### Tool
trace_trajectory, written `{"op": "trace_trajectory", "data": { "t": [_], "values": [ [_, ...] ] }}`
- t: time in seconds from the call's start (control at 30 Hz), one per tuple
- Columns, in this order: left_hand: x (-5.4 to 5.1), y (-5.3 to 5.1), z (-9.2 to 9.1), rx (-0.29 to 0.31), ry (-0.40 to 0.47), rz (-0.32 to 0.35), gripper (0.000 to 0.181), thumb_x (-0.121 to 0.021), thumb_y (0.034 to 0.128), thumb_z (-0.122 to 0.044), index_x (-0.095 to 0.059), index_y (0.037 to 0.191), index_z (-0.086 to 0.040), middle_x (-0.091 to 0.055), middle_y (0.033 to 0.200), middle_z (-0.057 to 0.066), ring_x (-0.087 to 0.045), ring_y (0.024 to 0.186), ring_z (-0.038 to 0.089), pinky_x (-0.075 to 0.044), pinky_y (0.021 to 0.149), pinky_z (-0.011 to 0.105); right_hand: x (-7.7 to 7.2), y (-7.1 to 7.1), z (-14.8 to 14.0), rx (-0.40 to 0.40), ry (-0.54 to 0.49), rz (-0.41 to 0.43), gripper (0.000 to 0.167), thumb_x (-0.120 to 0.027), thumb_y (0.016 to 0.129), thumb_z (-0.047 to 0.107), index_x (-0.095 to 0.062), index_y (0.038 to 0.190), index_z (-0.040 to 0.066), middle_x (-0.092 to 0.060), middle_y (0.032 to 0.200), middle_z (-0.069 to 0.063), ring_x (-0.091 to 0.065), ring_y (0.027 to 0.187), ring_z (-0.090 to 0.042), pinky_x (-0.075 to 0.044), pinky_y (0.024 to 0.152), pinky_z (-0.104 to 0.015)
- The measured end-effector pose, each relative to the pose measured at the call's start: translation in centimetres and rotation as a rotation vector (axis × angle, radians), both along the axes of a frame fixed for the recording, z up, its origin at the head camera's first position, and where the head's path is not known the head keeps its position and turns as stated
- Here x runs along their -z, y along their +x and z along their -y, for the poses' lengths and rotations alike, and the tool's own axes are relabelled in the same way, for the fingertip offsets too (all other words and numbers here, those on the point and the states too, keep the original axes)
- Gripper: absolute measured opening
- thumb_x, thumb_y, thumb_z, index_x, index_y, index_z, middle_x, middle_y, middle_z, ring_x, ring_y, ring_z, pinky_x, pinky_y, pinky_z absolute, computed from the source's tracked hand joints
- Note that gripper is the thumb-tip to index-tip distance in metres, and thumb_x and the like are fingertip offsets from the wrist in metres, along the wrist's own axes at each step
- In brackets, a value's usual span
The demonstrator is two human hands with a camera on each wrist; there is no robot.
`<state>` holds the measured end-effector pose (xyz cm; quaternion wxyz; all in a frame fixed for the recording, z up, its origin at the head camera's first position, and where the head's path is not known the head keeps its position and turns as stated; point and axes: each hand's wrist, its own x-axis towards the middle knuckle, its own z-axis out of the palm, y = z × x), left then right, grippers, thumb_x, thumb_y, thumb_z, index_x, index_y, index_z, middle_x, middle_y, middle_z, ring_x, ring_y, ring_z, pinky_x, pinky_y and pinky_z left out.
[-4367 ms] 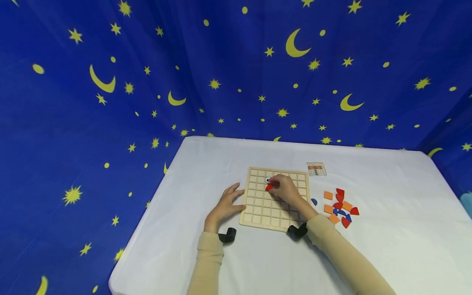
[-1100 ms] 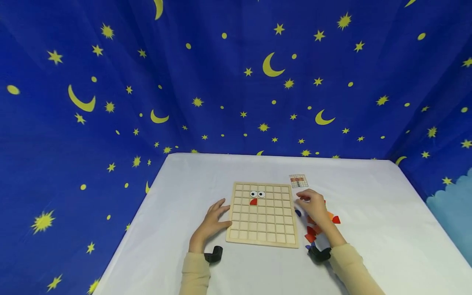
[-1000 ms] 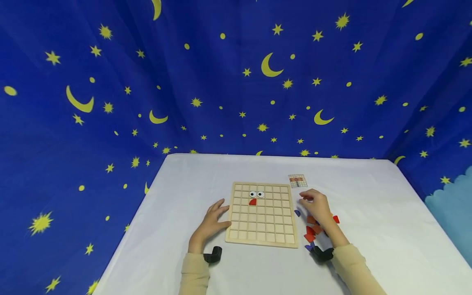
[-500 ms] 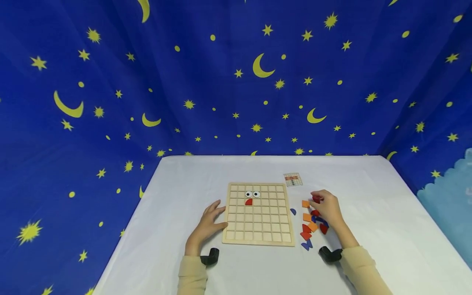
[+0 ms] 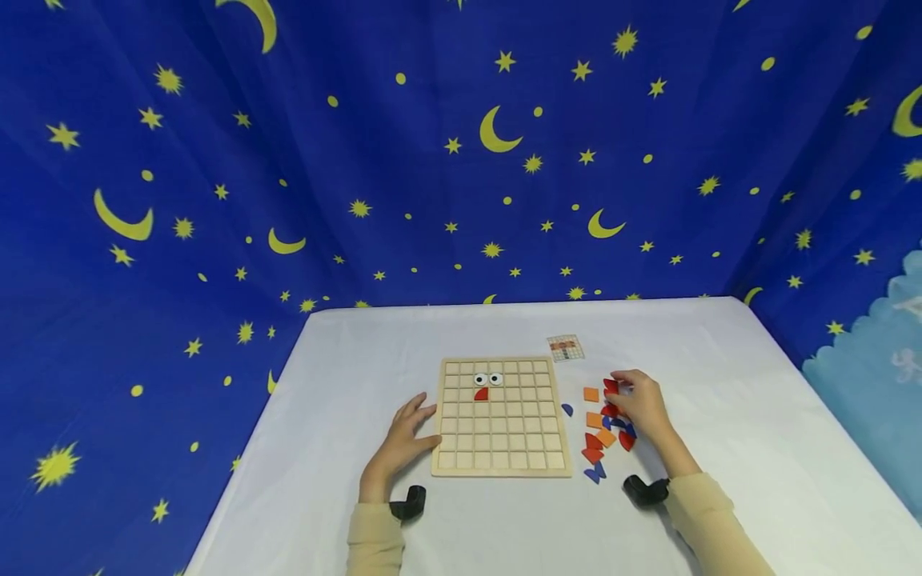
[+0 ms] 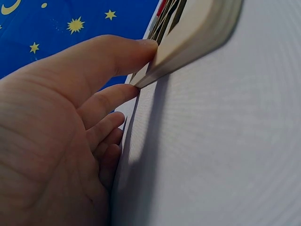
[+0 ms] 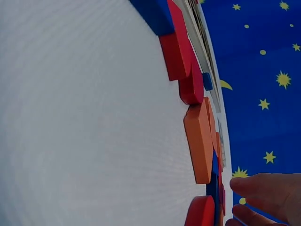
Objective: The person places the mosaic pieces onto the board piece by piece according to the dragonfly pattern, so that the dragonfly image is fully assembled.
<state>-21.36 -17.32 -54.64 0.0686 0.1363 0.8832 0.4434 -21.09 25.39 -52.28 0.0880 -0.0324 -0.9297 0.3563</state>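
A wooden grid board [image 5: 503, 472] lies on the table, bearing two eye discs [image 5: 487, 379] and a red quarter-round piece [image 5: 481, 394]. My left hand [image 5: 403, 436] touches the board's left edge with spread fingers; in the left wrist view, its thumb rests on the wooden rim [image 6: 197, 44]. My right hand [image 5: 644, 404] is over the loose pieces right of the board. Its thumb and index fingertips stand on either side of a red piece [image 5: 611, 386]; whether they pinch it is unclear. The right wrist view shows fingertips [image 7: 247, 183] beyond an orange block [image 7: 200, 141].
Several orange squares [image 5: 594, 419], red quarter-rounds [image 5: 593, 455] and blue pieces [image 5: 592, 475] lie loose at the right. One blue half-round [image 5: 567, 410] lies by the board's right edge. A pattern card [image 5: 565, 347] lies behind. A starry blue cloth [image 5: 403, 160] hangs beyond the table.
My right hand has left the board, where the eye discs and red piece now show uncovered, and moved right to the loose pieces. My left hand stays at the board's edge. The head view has shifted.
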Motion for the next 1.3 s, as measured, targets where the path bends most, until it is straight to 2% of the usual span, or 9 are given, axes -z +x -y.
{"op": "trace_trajectory", "data": {
  "t": [0.23,0.5,0.67,0.9,1.07,1.3],
  "values": [
    [0.0,0.0,0.6,-0.045,0.002,0.044,0.06,-0.074,0.0781,-0.017,-0.053,0.133,-0.003,-0.028,0.155,0.014,-0.017,0.145,0.039,-0.017,0.115,0.062,0.2,-1.0,0.6,-0.016,0.01,0.018,0.043,-0.072,0.079,0.008,-0.06,0.116,-0.01,-0.061,0.107,-0.028,-0.058,0.093,-0.036,-0.05,0.086,-0.051],
    [-0.1,0.4,0.7,-0.038,0.008,0.054,0.061,-0.074,0.0766,-0.019,-0.054,0.132,-0.002,-0.029,0.155,0.016,-0.018,0.144,0.04,-0.017,0.114,0.063,0.6,-0.6,0.8,-0.015,0.01,0.025,0.041,-0.074,0.078,0.007,-0.061,0.113,-0.01,-0.063,0.098,-0.024,-0.056,0.083,-0.028,-0.052,0.077,-0.042],
    [-0.3,0.1,0.4,-0.028,0.007,0.046,0.061,-0.073,0.0769,-0.019,-0.054,0.132,-0.002,-0.029,0.155,0.017,-0.018,0.144,0.041,-0.017,0.114,0.064,0.6,-0.7,0.6,-0.018,-0.014,0.031,0.039,-0.072,0.079,0.004,-0.061,0.113,-0.009,-0.063,0.099,-0.024,-0.058,0.084,-0.027,-0.052,0.077,-0.041],
    [-0.5,0.0,0.1,-0.027,0.003,0.045,0.061,-0.073,0.0775,-0.019,-0.053,0.133,-0.002,-0.028,0.155,0.016,-0.018,0.145,0.039,-0.018,0.115,0.062,0.8,-0.8,0.4,-0.047,-0.005,-0.006,0.036,-0.066,0.081,-0.002,-0.061,0.115,-0.008,-0.062,0.107,-0.026,-0.059,0.093,-0.034,-0.052,0.086,-0.051],
    [-0.3,0.0,-0.1,-0.025,-0.002,0.054,0.061,-0.073,0.0776,-0.019,-0.053,0.133,-0.002,-0.028,0.156,0.015,-0.017,0.145,0.039,-0.017,0.115,0.061,0.9,-0.5,0.2,-0.028,-0.009,-0.032,0.033,-0.061,0.082,-0.005,-0.062,0.114,-0.008,-0.061,0.109,-0.027,-0.058,0.096,-0.037,-0.049,0.089,-0.053],
    [-0.1,0.0,-0.2,-0.019,-0.004,0.049,0.061,-0.073,0.0782,-0.019,-0.053,0.133,-0.002,-0.028,0.156,0.016,-0.017,0.145,0.039,-0.018,0.115,0.061,1.7,-0.4,-0.4,0.011,0.002,-0.106,0.027,-0.059,0.08,-0.006,-0.064,0.107,-0.01,-0.065,0.099,-0.027,-0.061,0.086,-0.036,-0.052,0.076,-0.049]
  ]
}}
